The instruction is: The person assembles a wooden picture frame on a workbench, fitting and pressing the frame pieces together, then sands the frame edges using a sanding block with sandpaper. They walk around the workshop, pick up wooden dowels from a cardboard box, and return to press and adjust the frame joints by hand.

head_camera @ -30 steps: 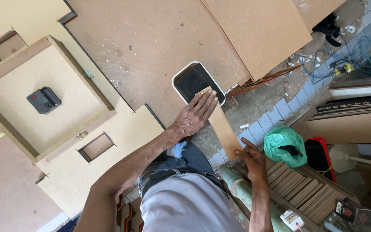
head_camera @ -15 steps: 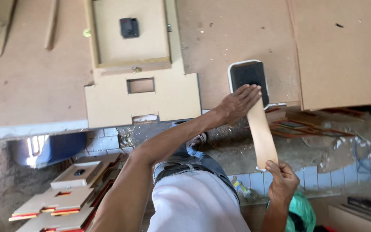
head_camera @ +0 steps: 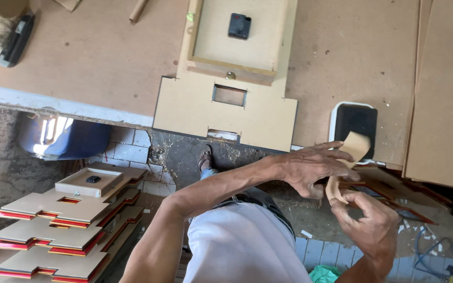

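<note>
Nearest the camera, the right hand [head_camera: 369,222] is closed around the lower end of a thin tan wooden strip [head_camera: 348,157], thumb pressed over it. Just above, the left hand [head_camera: 313,167] reaches across with fingers spread; they lie along the strip's upper part and seem to steady it rather than clamp it, though from this angle I cannot tell whether they truly grasp it. The strip bends between the two hands, and its top end sits over a black pad in a white tray [head_camera: 353,126] at the bench edge.

As for progress, a cut fibreboard panel with a rectangular window [head_camera: 226,110] lies on the workbench [head_camera: 90,57], a shallow frame holding a small black clock mechanism [head_camera: 239,26] on top of it, which looks largely assembled. The strip itself is not yet fixed to anything. Down on the floor to the left, a stack of similar panels with red edges [head_camera: 64,225] suggests several pieces already made.

Whether the strip's tip touches the pad is hidden by the fingers. A brush [head_camera: 6,31] at the far left corner is cut off by the frame.
</note>
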Motion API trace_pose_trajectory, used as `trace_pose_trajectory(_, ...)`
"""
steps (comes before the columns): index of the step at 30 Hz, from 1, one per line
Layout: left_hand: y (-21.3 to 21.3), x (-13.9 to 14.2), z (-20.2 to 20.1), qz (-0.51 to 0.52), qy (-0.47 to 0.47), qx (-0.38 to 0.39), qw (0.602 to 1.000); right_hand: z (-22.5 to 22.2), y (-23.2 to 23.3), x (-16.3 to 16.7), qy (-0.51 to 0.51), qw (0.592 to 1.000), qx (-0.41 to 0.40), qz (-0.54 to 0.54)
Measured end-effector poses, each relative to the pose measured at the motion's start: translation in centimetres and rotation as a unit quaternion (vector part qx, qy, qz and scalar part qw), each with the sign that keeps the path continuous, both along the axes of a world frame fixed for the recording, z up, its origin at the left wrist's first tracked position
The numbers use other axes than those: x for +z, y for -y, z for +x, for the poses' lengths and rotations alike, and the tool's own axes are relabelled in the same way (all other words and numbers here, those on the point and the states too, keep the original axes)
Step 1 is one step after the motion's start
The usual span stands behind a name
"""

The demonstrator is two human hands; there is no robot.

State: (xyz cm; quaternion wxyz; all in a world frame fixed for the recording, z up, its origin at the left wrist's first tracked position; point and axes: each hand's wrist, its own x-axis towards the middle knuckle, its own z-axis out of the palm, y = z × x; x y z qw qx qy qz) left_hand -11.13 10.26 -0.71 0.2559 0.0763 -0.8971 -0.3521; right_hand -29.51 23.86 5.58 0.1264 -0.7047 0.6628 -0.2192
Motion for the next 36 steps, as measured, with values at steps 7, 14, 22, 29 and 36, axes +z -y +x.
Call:
trace_pose_trajectory(7,1.4,-0.8,17.6,-0.106,0.033,0.173,0.979,6.2,8.2,-0.8,0.163,0.970,0.132,0.122)
trace_pose_trajectory(14,6.5,-6.7,31.4,0.003,0.037,0.402,0.915,9.0,19.8,-10.9,0.133,0.971,0.075,0.185)
trace_pose_trajectory(22,11.6,-11.7,31.5,0.217,-0.012,0.602,0.768,11.5,26.8,-16.2,0.272,0.956,0.076,0.080)
trace_pose_trajectory(29,13.0,-14.1,29.9,0.231,-0.132,0.661,0.701,10.7,27.9,-17.5,0.256,0.960,0.076,0.084)
trace_pose_trajectory(36,12.1,-13.5,30.3,0.208,-0.148,0.625,0.737,9.3,28.3,-17.0,0.274,0.936,0.098,0.198)
